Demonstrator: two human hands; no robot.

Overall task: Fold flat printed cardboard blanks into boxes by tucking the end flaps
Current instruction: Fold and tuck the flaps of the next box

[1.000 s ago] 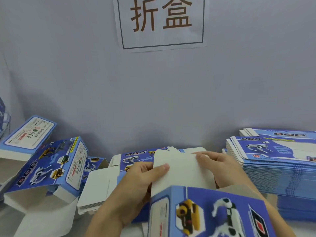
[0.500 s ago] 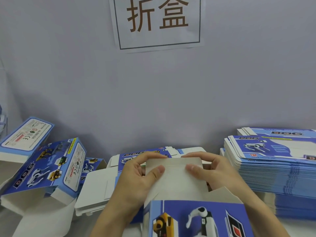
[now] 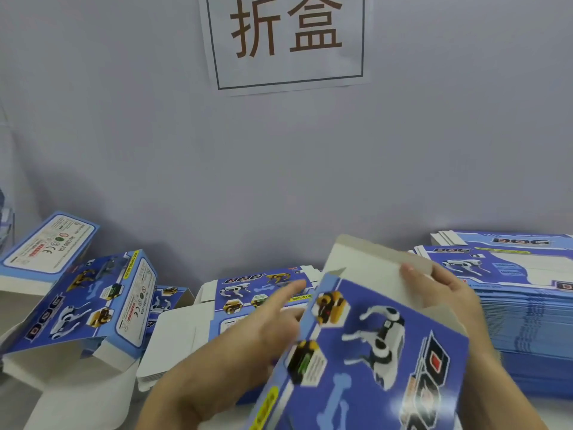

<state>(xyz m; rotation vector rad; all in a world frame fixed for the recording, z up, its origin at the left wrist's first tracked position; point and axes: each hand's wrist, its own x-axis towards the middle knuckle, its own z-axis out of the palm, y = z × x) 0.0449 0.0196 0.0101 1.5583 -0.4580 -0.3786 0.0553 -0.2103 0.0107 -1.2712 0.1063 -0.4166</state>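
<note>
Head view, two of us going over it.

— Where was the box? 
— Up off the counter (image 3: 77,408), tilted, in front of the person: a blue printed box (image 3: 381,352) with its white end flap (image 3: 369,268) standing open at the far end, not yet tucked.

— And the hands? 
— The right hand (image 3: 446,293) pinched that flap, thumb on its inner face. The left hand (image 3: 263,324) lay at the box's left edge with fingers (image 3: 288,288) straight and loose, gripping nothing (its contact with the edge was blurred, so I couldn't tell).

— What could go wrong? 
— I judged the flap might buckle or crease off its score line if pushed in while the body was barely braced, and the tilted box could twist. A slip might also knock the stack of flat blanks (image 3: 521,305) just to the right, or the folded boxes (image 3: 83,305) on the left.
</note>
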